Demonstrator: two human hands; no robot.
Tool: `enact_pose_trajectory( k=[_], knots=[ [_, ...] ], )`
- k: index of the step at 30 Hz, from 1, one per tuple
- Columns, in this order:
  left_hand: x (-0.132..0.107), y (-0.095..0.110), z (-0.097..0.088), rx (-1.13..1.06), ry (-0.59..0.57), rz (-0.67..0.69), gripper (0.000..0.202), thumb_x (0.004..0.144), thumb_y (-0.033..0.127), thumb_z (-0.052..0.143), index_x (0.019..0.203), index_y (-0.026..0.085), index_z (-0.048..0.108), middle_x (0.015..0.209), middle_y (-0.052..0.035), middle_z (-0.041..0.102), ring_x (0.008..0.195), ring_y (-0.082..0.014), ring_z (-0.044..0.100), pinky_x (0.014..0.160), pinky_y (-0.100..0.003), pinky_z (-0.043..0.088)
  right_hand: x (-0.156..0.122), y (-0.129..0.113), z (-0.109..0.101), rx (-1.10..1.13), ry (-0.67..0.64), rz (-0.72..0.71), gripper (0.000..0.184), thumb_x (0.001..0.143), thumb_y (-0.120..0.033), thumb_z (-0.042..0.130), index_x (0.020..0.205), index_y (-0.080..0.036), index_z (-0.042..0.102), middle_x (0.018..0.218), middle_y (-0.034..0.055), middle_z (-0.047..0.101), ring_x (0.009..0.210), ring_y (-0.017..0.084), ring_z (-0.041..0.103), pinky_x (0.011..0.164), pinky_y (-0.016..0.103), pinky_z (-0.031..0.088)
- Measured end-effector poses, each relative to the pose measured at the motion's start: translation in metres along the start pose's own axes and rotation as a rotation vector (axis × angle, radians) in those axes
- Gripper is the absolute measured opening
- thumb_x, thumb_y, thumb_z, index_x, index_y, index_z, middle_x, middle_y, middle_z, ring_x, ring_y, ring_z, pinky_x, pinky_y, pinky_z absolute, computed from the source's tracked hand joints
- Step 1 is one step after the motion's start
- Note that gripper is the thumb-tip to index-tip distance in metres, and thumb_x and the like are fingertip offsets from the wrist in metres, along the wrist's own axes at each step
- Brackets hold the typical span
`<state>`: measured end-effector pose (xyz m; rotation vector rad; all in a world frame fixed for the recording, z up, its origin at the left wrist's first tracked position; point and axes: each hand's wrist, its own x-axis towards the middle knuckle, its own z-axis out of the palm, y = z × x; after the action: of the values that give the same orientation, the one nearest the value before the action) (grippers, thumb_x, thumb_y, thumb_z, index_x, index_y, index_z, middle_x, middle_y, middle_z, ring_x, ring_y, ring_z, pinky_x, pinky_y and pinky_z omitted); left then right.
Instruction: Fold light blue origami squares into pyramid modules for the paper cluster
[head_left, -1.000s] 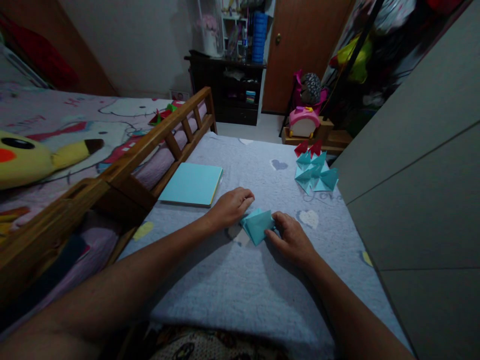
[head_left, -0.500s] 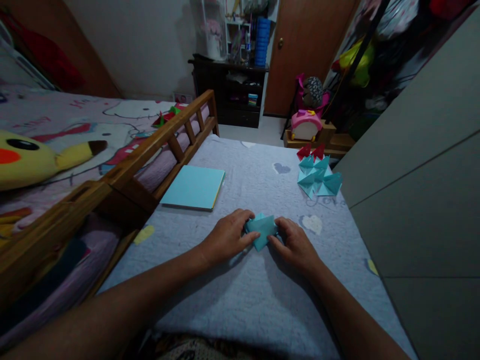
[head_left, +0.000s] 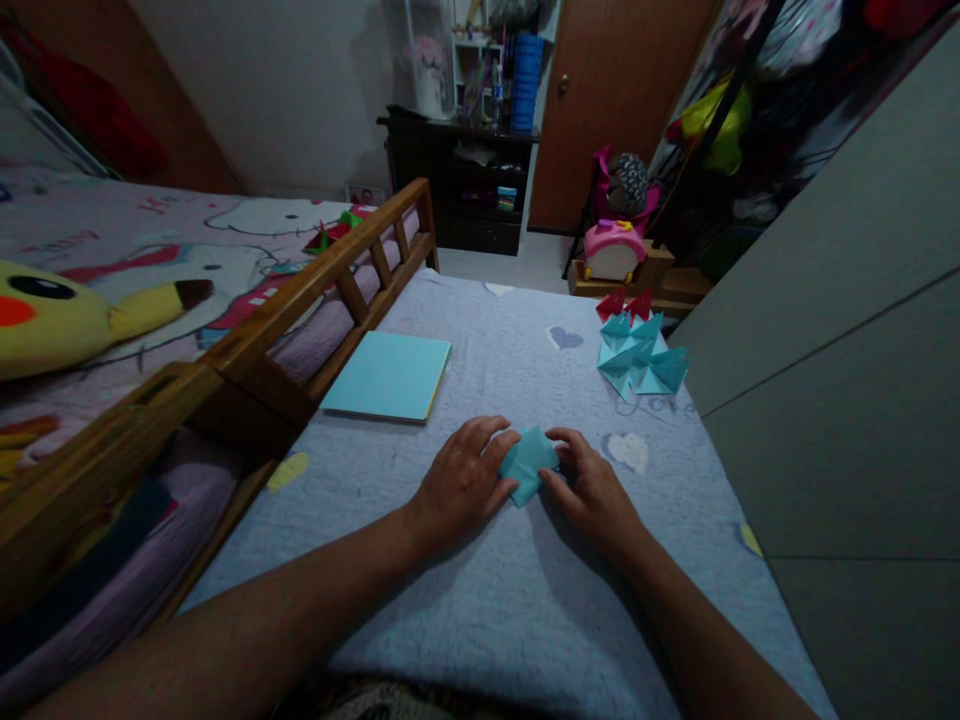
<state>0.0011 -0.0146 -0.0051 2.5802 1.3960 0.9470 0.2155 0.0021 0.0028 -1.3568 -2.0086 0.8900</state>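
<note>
A small folded piece of teal paper (head_left: 529,461) lies on the grey-blue bedspread (head_left: 480,600) in front of me. My left hand (head_left: 461,483) rests on its left side with fingers curled and pressing on the paper. From the right, my right hand (head_left: 592,490) pinches the paper's other edge. Both hands touch the paper, which stays flat on the bed.
A stack of teal square sheets (head_left: 390,375) lies left of my hands near the wooden bed rail (head_left: 315,285). Several folded teal and red paper pieces (head_left: 637,350) sit at the far right. A grey wardrobe (head_left: 840,330) borders the right. A yellow plush toy (head_left: 67,315) lies on the adjoining bed.
My left hand has slid right and down onto the folded paper. The paper has been pressed flatter and looks smaller. My right hand stays on its right edge.
</note>
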Motion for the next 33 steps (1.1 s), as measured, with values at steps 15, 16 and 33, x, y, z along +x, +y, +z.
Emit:
enact_pose_trajectory(
  k=[15,16,33],
  knots=[
    [-0.001,0.004,-0.003,0.080,-0.269,0.258,0.013,0.100,0.020,0.054,0.089,0.017,0.062,0.088,-0.0043,0.064,0.083,-0.0198,0.057,0.074,-0.034,0.051,0.001,0.005,0.014,-0.147,0.140,-0.039,0.048,0.083,-0.024,0.060,0.129,-0.018,0.052,0.097,0.0089,0.064,0.091,0.025,0.058,0.088,0.043,0.046],
    [-0.001,0.004,-0.003,0.079,-0.273,0.256,0.014,0.100,0.020,0.054,0.089,0.017,0.062,0.088,-0.0044,0.064,0.083,-0.0198,0.057,0.074,-0.034,0.051,0.002,0.005,0.013,-0.145,0.141,-0.035,0.045,0.084,-0.025,0.059,0.128,-0.018,0.052,0.096,0.0087,0.064,0.090,0.025,0.058,0.088,0.043,0.046],
    [-0.004,0.004,-0.002,0.061,-0.293,0.247,0.011,0.100,0.020,0.054,0.100,0.018,0.065,0.097,-0.0063,0.066,0.089,-0.0212,0.058,0.080,-0.036,0.052,0.005,0.007,0.016,-0.260,0.198,-0.014,0.043,0.082,-0.020,0.060,0.124,-0.016,0.055,0.087,0.0065,0.064,0.085,0.026,0.056,0.083,0.041,0.043]
  ],
)
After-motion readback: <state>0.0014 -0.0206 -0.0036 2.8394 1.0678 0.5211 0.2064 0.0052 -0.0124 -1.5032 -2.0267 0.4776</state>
